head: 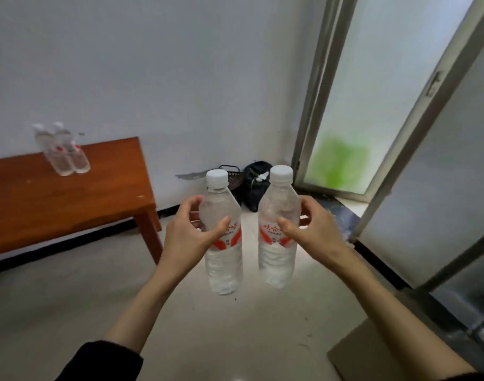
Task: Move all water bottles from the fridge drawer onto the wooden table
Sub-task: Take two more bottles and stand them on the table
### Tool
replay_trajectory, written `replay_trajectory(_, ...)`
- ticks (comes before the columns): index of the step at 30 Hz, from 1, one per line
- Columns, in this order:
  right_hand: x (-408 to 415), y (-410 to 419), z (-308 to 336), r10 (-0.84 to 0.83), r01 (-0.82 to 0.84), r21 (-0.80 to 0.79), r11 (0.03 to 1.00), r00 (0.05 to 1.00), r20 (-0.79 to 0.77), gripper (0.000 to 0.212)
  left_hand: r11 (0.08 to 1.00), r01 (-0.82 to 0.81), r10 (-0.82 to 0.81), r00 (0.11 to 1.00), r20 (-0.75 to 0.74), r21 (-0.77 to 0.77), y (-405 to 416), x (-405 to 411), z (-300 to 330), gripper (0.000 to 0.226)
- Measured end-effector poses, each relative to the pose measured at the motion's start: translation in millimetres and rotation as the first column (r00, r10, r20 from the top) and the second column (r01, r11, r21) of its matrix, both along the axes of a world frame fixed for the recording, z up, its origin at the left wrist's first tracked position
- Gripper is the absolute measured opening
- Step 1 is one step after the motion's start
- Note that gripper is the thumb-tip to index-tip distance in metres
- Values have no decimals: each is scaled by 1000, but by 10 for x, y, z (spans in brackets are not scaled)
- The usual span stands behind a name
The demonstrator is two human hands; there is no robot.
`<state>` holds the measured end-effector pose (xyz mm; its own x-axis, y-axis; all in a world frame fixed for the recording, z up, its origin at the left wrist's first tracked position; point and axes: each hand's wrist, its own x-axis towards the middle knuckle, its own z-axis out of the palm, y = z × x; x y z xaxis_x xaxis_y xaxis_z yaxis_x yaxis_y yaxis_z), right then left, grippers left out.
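The left hand (190, 229) grasps a clear, ribbed plastic water bottle with white cap and red-and-white label (224, 243); the right hand (308, 229) grasps a matching second bottle (276, 243). Both are upright, held above the pale floor (70, 298). Two more clear bottles (63, 149) stand touching on the glossy reddish-brown wooden table (56, 204) at left.

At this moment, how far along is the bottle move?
Done: two bottles on the table stand at the far edge of the wooden table. In hand: the left hand grips one bottle, the right hand another. Left: setting both down; the fridge drawer isn't visible, so any remainder is unknown.
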<state>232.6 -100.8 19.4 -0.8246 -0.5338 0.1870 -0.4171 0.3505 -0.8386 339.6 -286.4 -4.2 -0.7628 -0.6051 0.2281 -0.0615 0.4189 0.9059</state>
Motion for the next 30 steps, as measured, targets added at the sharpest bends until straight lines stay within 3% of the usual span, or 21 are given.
replay_trajectory(7, -196, -1931, -167, 183, -183, 17, 983, 983, 10, 39, 986, -167, 168, 985, 37, -26, -1761, 199, -100, 52)
replay_trajectory(12, -461, -2934, -269, 258, -261, 46, 964, 965, 53, 39, 972, -235, 234, 966, 108, -2, -2660, 65, -217, 60)
replay_trajectory(21, -1490, -4620, -560, 373, -380, 121, 917, 924, 80, 47, 948, -309, 287, 932, 222, 72, -4079, -720, -483, 64)
replay_trajectory(30, -2409, -6148, -770, 468, -474, 238, 848, 880, 84, 56, 946, -322, 311, 876, 369, -35, -5576, -1546, -627, 73)
